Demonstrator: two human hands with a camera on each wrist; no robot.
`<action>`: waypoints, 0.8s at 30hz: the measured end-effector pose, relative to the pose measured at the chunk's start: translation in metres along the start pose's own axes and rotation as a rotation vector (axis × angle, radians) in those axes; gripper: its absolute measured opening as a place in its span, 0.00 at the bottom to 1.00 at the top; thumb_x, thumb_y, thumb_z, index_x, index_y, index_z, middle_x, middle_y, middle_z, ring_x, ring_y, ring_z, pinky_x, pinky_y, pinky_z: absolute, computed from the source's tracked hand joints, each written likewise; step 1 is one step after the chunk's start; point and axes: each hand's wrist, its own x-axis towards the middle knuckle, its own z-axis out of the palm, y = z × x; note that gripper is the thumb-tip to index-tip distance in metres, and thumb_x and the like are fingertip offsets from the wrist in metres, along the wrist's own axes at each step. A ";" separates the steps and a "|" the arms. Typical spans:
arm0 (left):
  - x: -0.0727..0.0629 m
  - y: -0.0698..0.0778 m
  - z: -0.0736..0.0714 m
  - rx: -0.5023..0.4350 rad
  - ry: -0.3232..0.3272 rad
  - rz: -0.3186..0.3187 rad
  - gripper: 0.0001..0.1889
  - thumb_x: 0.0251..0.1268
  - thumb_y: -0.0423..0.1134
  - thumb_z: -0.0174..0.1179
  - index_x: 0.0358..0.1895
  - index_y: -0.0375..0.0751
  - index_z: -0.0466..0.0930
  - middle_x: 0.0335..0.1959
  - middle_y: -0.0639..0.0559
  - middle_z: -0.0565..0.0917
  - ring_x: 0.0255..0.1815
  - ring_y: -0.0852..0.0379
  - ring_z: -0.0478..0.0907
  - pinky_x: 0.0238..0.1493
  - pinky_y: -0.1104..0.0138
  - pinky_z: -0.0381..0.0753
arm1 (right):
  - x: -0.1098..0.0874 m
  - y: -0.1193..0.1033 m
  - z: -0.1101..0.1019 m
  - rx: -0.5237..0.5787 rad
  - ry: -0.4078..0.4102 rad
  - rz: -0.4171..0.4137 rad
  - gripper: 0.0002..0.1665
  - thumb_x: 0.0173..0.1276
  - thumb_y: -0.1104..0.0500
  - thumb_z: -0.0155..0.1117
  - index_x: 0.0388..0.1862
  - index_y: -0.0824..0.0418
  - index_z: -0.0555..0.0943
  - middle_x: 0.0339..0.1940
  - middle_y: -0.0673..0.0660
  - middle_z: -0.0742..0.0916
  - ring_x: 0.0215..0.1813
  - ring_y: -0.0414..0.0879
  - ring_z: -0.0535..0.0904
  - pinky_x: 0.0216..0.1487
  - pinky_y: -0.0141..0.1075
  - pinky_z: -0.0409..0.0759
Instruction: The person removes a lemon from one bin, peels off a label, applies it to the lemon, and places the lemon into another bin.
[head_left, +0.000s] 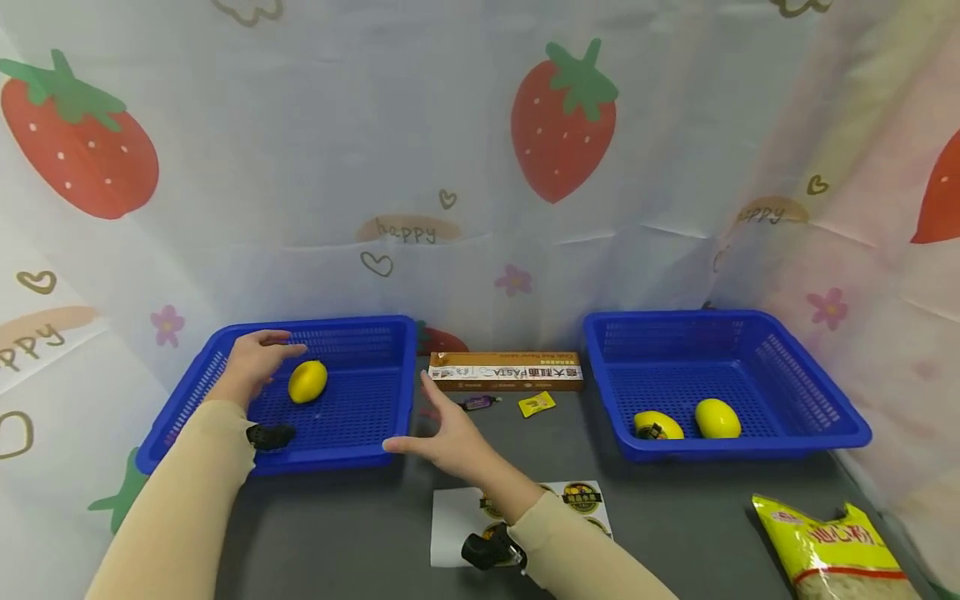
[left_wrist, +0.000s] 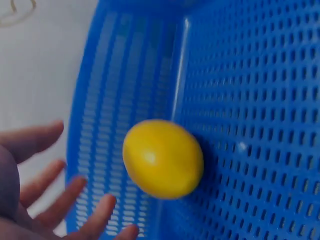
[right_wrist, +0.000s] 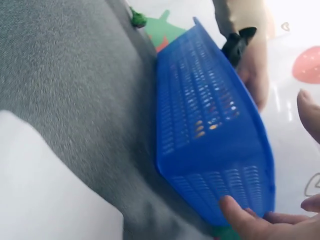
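Observation:
My left hand (head_left: 255, 362) is over the left end of a blue basket (head_left: 360, 460), fingers spread beside a yellow lemon (head_left: 308, 382). In the left wrist view that lemon (left_wrist: 163, 159) sits inside the basket against its slotted wall, apart from the fingertips (left_wrist: 106, 202). At the basket's right end is my right hand (head_left: 453, 437), thumb and fingers held wide apart. The right wrist view has one of its fingertips (right_wrist: 229, 202) right at the basket's end wall (right_wrist: 215, 187). Neither hand grips anything.
Another blue basket (head_left: 750, 444), holding a plain lemon (head_left: 717, 418) and a lemon with a dark sticker (head_left: 658, 425), stands to the right. Between the baskets lie a pasta box (head_left: 506, 372), a purple candy (head_left: 478, 402) and a yellow candy (head_left: 537, 404). Nearer are a sticker sheet (head_left: 453, 525) and a yellow bag (head_left: 836, 546).

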 end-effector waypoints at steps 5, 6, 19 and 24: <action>0.009 -0.006 0.002 0.047 -0.084 -0.032 0.41 0.70 0.52 0.63 0.80 0.41 0.56 0.81 0.32 0.50 0.79 0.27 0.47 0.71 0.31 0.56 | 0.006 0.004 0.012 0.075 -0.064 -0.057 0.69 0.58 0.46 0.80 0.85 0.47 0.42 0.77 0.51 0.72 0.73 0.54 0.72 0.73 0.55 0.70; 0.010 -0.007 0.004 0.059 -0.110 -0.044 0.42 0.70 0.51 0.63 0.80 0.42 0.55 0.81 0.31 0.48 0.79 0.26 0.46 0.70 0.30 0.56 | 0.007 0.005 0.014 0.082 -0.073 -0.061 0.69 0.57 0.48 0.80 0.85 0.48 0.42 0.75 0.52 0.74 0.73 0.54 0.72 0.72 0.54 0.71; 0.025 -0.023 0.012 0.046 -0.233 -0.134 0.40 0.67 0.38 0.66 0.79 0.35 0.57 0.78 0.25 0.51 0.75 0.28 0.56 0.68 0.41 0.71 | 0.007 0.008 0.014 0.066 -0.023 -0.031 0.66 0.59 0.52 0.80 0.84 0.54 0.45 0.80 0.54 0.67 0.73 0.49 0.73 0.70 0.48 0.74; 0.023 -0.021 0.012 0.050 -0.220 -0.134 0.40 0.68 0.39 0.65 0.78 0.33 0.57 0.77 0.24 0.53 0.74 0.27 0.57 0.67 0.43 0.73 | 0.008 0.006 0.016 0.078 -0.038 -0.013 0.65 0.60 0.53 0.79 0.84 0.56 0.46 0.78 0.58 0.70 0.71 0.48 0.75 0.70 0.46 0.74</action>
